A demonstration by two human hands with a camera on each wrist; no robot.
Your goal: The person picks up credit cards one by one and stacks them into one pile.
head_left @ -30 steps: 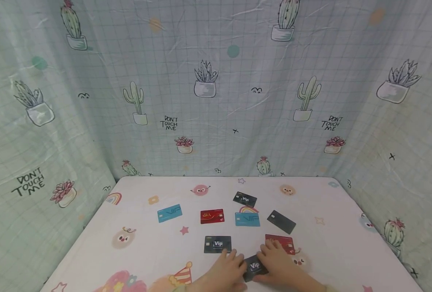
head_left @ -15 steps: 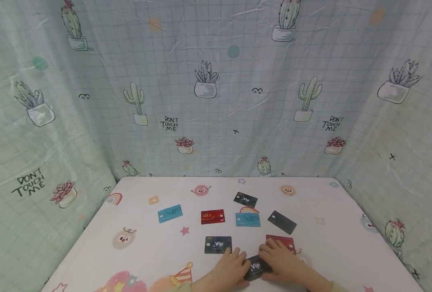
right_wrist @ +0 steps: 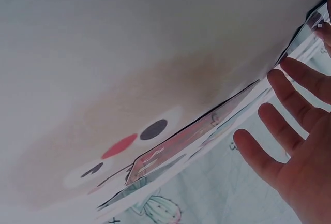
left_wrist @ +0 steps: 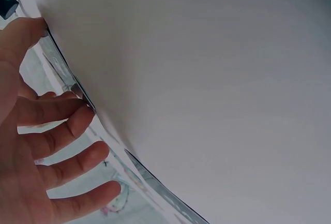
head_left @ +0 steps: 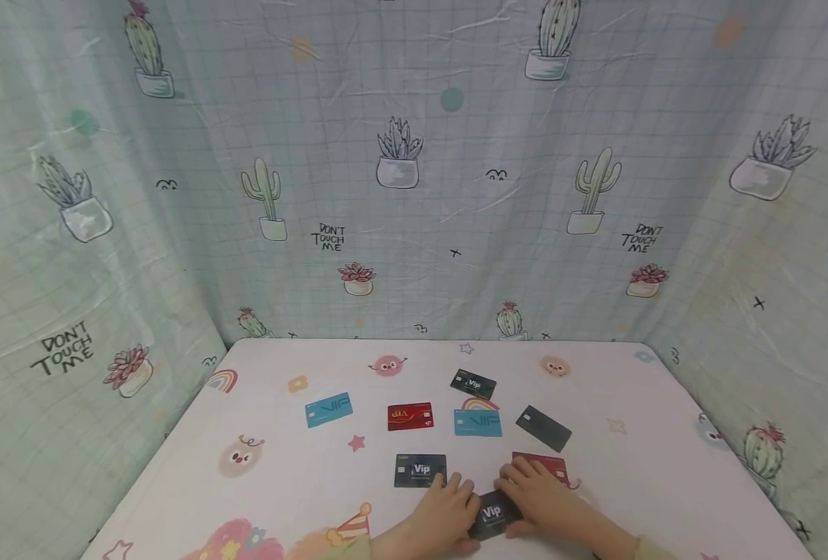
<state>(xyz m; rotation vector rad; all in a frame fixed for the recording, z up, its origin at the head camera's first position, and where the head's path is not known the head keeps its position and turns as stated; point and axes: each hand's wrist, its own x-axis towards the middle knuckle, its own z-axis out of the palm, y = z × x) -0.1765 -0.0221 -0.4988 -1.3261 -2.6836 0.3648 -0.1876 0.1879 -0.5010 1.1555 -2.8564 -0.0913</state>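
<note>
A black card (head_left: pixel 496 514) printed "Vip" lies slightly turned near the table's front, between both hands. My left hand (head_left: pixel 439 516) holds its left side, with thumb and index finger (left_wrist: pixel 77 105) at its edges and the other fingers spread, in the left wrist view. On the card's right side is my right hand (head_left: pixel 542 498), its thumb and index finger (right_wrist: pixel 305 76) at the edges. A second black Vip card (head_left: pixel 419 470) lies just beyond the left fingertips. Partly hidden by the right fingers is a red card (head_left: pixel 550 469).
Farther back on the white patterned table (head_left: pixel 260 505) lie a blue card (head_left: pixel 329 410), a red card (head_left: pixel 410 417), another blue card (head_left: pixel 478 423), a plain dark card (head_left: pixel 543 428) and a black Vip card (head_left: pixel 473 384). A cactus-print curtain (head_left: pixel 414 264) encloses the table.
The left hand has shifted slightly right against the card, and the held black card has turned and slid a little right. The other cards lie as before; the head view has shifted slightly.
</note>
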